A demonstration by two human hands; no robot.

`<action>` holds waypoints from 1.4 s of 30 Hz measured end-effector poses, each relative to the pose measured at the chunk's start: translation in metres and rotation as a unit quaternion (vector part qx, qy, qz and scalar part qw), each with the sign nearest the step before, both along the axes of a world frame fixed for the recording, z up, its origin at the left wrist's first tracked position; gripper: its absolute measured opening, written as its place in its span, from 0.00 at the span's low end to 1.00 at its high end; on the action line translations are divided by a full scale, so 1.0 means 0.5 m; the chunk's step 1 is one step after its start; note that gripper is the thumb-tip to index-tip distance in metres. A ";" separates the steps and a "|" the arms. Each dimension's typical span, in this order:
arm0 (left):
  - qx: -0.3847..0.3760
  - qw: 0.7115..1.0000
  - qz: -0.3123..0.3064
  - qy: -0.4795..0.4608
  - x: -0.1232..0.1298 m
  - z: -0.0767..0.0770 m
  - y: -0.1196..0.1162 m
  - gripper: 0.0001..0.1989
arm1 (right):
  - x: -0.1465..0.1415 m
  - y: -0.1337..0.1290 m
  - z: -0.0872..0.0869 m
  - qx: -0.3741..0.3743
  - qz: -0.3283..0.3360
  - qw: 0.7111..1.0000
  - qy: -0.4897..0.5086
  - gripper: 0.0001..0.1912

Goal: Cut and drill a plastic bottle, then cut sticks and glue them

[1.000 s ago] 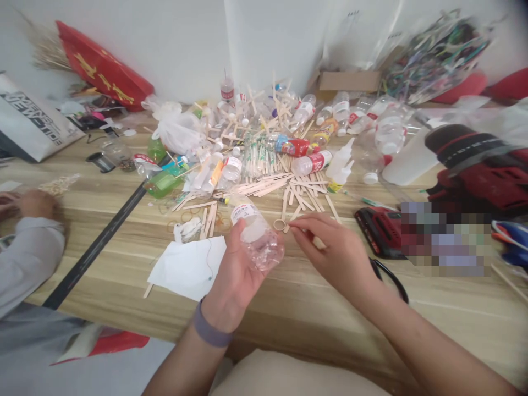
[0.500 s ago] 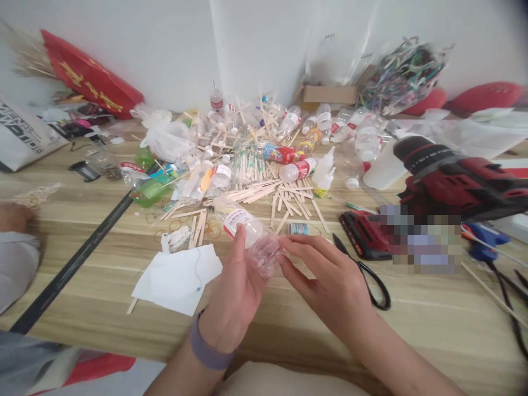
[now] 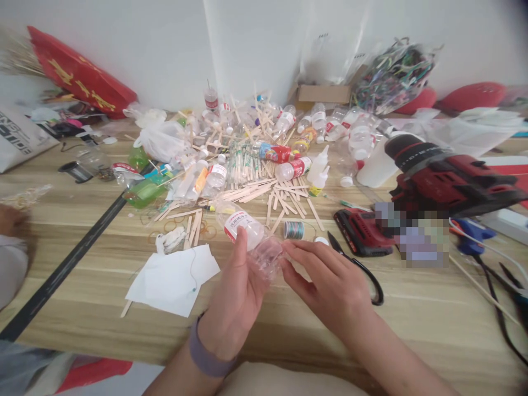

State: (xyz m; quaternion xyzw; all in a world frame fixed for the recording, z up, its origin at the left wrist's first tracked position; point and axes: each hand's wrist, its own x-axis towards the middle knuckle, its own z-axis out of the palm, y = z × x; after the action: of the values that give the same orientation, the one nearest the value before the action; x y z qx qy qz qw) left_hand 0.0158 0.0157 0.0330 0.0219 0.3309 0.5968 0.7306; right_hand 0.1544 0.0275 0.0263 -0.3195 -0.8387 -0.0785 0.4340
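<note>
My left hand is closed around a clear plastic bottle with a white and red label, its thumb lying along the side. The bottle is tilted, and its near end looks like crumpled clear plastic. At that end, the fingers of my right hand pinch the plastic edge; the exact fingertip contact is partly hidden. Black-handled scissors lie just beyond my right hand, beside a white bottle cap. A spool of coloured thread stands behind the bottle.
Wooden sticks and several plastic bottles crowd the back. White paper lies to the left. A red and black power drill, its battery and a blue glue gun are at right. Another person's hand is at the left edge.
The view has turned slightly, so the table's things appear a little further left. Both hands keep nearly the same hold on the bottle. The white cap by the scissors now shows.
</note>
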 end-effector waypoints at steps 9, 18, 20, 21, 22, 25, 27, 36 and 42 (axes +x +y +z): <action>-0.017 0.999 0.032 -0.006 -0.008 0.023 0.006 0.12 | 0.017 0.008 -0.007 0.021 -0.006 1.000 -0.013 0.02; 0.018 0.998 0.051 -0.025 -0.005 -0.002 0.005 0.20 | 0.012 0.003 -0.009 -0.006 -0.029 1.000 0.007 0.06; 0.015 0.998 0.058 -0.025 -0.004 -0.002 0.006 0.22 | 0.011 -0.002 -0.014 -0.003 -0.039 0.999 0.016 0.08; 0.011 0.998 0.058 -0.026 -0.003 -0.001 0.007 0.24 | 0.011 -0.005 -0.017 -0.002 -0.041 0.999 0.019 0.10; 0.007 0.998 0.053 -0.029 -0.003 -0.001 0.007 0.25 | 0.010 -0.007 -0.020 -0.004 -0.041 0.999 0.021 0.10; 0.005 0.998 0.041 -0.036 0.002 -0.002 0.007 0.26 | 0.005 -0.011 -0.031 -0.020 -0.045 0.998 0.033 0.10; 0.008 0.998 0.042 -0.040 0.008 -0.004 0.006 0.25 | 0.002 -0.010 -0.038 -0.028 -0.055 0.997 0.045 0.08; -0.025 0.998 0.049 -0.034 0.038 0.005 0.003 0.21 | 0.005 0.000 -0.044 -0.011 -0.126 0.991 0.047 0.03; -0.038 0.997 0.066 -0.030 0.049 0.013 0.000 0.18 | 0.008 0.004 -0.045 -0.012 -0.157 0.987 0.025 0.06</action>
State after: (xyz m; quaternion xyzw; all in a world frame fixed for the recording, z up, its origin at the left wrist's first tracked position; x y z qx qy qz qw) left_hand 0.0402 0.0160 0.0396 -0.0459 0.3316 0.6311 0.6997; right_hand 0.1585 0.0294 0.0039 -0.4540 -0.7680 -0.1278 0.4333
